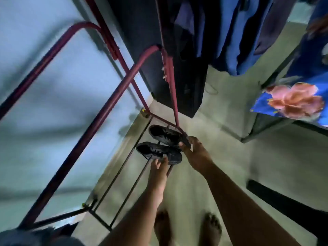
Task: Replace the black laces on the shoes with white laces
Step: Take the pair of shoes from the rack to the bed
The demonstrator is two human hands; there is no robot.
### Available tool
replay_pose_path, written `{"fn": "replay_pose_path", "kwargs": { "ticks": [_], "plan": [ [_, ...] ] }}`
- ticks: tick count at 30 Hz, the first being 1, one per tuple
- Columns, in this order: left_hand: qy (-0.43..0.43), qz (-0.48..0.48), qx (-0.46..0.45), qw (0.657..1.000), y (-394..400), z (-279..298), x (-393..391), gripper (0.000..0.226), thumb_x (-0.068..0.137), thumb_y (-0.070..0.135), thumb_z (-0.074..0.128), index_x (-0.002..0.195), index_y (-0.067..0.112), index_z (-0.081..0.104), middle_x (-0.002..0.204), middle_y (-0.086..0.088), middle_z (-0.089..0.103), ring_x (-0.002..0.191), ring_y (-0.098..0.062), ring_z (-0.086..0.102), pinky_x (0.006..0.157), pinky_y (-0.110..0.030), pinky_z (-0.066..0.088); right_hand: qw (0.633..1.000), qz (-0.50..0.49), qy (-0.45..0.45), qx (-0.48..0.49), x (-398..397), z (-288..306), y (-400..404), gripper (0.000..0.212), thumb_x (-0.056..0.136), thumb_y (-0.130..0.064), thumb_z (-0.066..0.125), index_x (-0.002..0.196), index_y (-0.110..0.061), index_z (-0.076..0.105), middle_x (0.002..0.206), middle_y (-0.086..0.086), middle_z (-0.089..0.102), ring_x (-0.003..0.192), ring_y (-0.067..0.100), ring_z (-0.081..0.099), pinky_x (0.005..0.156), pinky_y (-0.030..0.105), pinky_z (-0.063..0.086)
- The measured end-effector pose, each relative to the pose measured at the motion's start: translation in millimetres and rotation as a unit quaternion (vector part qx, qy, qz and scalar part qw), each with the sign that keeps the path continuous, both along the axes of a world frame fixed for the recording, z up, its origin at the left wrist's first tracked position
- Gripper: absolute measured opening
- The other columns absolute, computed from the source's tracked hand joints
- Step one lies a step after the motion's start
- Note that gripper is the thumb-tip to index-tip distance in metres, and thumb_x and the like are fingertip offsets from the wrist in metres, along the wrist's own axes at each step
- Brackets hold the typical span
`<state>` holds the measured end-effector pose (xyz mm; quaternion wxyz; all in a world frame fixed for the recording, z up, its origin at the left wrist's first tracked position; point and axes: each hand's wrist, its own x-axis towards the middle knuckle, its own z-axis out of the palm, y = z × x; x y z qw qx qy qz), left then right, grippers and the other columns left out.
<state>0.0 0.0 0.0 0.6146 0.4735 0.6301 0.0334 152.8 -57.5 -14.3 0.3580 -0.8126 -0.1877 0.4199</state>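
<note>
Rack frame [83, 139]: red metal tubing, standing against the pale wall at the left of the view; thin dark rails run along its base just above the floor
Near shoe [158, 152]: black, lying across the base rails, toe toward the left, heel toward the right; black lacing faintly visible, image blurred
Left hand [158, 167]: reaches down from the lower edge of the view; fingertips [156, 161] touch the near shoe at its rear half; fingers nearly straight, grip not closed round the shoe
Far shoe [167, 135]: black, lying just behind the near shoe and side by side with it, same heading; heel end lies against the red upright at the rack's corner
Right hand [192, 150]: placed at the heel end of the far shoe; thumb and fingers curl round the heel, grip closed on it
Relation of shoes to grips: each heel points toward its hand; both shoes rest on the rails
Floor [221, 139]: pale, bare feet visible at the lower edge
Hanging clothes [230, 32]: dark and blue, above the shoes
Floral cloth [292, 102]: blue with a pink flower, at the right
</note>
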Motion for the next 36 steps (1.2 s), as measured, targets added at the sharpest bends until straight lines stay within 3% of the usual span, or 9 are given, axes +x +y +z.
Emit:
{"fn": "replay_pose_path", "kwargs": {
  "ticks": [3, 6, 9, 15, 19, 22, 25, 29, 36],
  "plan": [
    [-0.003, 0.041, 0.002, 0.999, 20, -59, 16, 0.062, 0.102, 0.051, 0.05, 0.154, 0.02, 0.037, 0.154, -0.003, 0.047, 0.123, -0.016, 0.05, 0.1, -0.036, 0.038, 1.0, 0.027, -0.004, 0.006, 11, -62, 21, 0.081, 0.084, -0.081, 0.051, 0.142, -0.024, 0.049, 0.138, 0.005, 0.059, 0.126, 0.028, 0.058, 0.102, 0.04, 0.05],
    [0.043, 0.065, -0.009, 0.997, 38, -117, 23, 0.069, 0.101, 0.051, 0.053, 0.156, 0.017, 0.03, 0.158, -0.008, 0.041, 0.133, -0.025, 0.048, 0.109, -0.042, 0.039, 0.998, 0.053, -0.017, -0.023, 19, -120, 41, 0.068, 0.093, -0.063, 0.056, 0.146, -0.022, 0.045, 0.141, 0.007, 0.058, 0.125, 0.029, 0.057, 0.102, 0.042, 0.049],
    [0.073, 0.106, -0.017, 0.992, 51, -171, 23, 0.079, 0.098, 0.049, 0.061, 0.159, 0.017, 0.023, 0.16, -0.012, 0.036, 0.141, -0.034, 0.043, 0.114, -0.048, 0.037, 0.992, 0.097, -0.06, -0.047, 25, -169, 57, 0.067, 0.09, -0.065, 0.058, 0.144, -0.027, 0.045, 0.137, 0.006, 0.06, 0.119, 0.029, 0.059, 0.098, 0.046, 0.052],
    [0.097, 0.209, -0.049, 0.972, 57, -240, 36, 0.082, 0.09, 0.043, 0.074, 0.149, 0.009, 0.027, 0.146, -0.018, 0.049, 0.13, -0.039, 0.049, 0.11, -0.056, 0.042, 0.978, 0.15, -0.131, -0.06, 39, -231, 83, 0.088, 0.081, -0.058, 0.073, 0.153, -0.033, 0.029, 0.147, 0.007, 0.047, 0.131, 0.032, 0.048, 0.103, 0.05, 0.048],
    [0.098, 0.25, -0.044, 0.962, 61, -260, 43, 0.085, 0.086, 0.042, 0.079, 0.147, 0.007, 0.03, 0.142, -0.02, 0.052, 0.126, -0.04, 0.053, 0.108, -0.054, 0.045, 0.982, 0.142, -0.106, -0.071, 45, -253, 95, 0.101, 0.08, -0.051, 0.078, 0.157, -0.037, 0.015, 0.149, 0.013, 0.044, 0.133, 0.038, 0.047, 0.103, 0.055, 0.048],
    [0.08, 0.275, -0.042, 0.957, 64, -270, 44, 0.089, 0.079, 0.038, 0.086, 0.143, 0.006, 0.032, 0.142, -0.018, 0.053, 0.126, -0.038, 0.053, 0.109, -0.057, 0.044, 0.975, 0.175, -0.097, -0.093, 44, -265, 101, 0.114, 0.071, -0.059, 0.081, 0.156, -0.037, 0.009, 0.155, 0.012, 0.036, 0.137, 0.04, 0.041, 0.104, 0.058, 0.046],
    [0.048, 0.292, -0.043, 0.954, 65, -280, 44, 0.092, 0.071, 0.031, 0.093, 0.138, 0.01, 0.034, 0.137, -0.014, 0.056, 0.123, -0.035, 0.057, 0.109, -0.058, 0.045, 0.956, 0.219, -0.154, -0.121, 42, -274, 101, 0.119, 0.069, -0.054, 0.085, 0.158, -0.033, 0.009, 0.159, 0.01, 0.028, 0.14, 0.039, 0.034, 0.103, 0.059, 0.046],
    [0.003, 0.305, -0.048, 0.951, 66, -286, 39, 0.093, 0.048, 0.034, 0.099, 0.125, 0.018, 0.049, 0.118, -0.008, 0.071, 0.102, -0.03, 0.071, 0.096, -0.056, 0.056, 0.941, 0.231, -0.208, -0.133, 38, -276, 101, 0.119, 0.065, -0.049, 0.089, 0.156, -0.026, 0.016, 0.151, 0.011, 0.034, 0.133, 0.037, 0.04, 0.097, 0.055, 0.051],
    [-0.063, 0.308, 0.014, 0.949, 74, -283, 30, 0.05, 0.079, 0.007, 0.083, 0.12, 0.013, 0.055, 0.107, -0.012, 0.074, 0.092, -0.032, 0.074, 0.071, -0.038, 0.058, 0.978, 0.115, -0.154, -0.076, 28, -275, 96, 0.1, 0.064, -0.04, 0.089, 0.143, -0.011, 0.034, 0.129, 0.011, 0.04, 0.108, 0.035, 0.059, 0.084, 0.043, 0.058]
  ]
}}
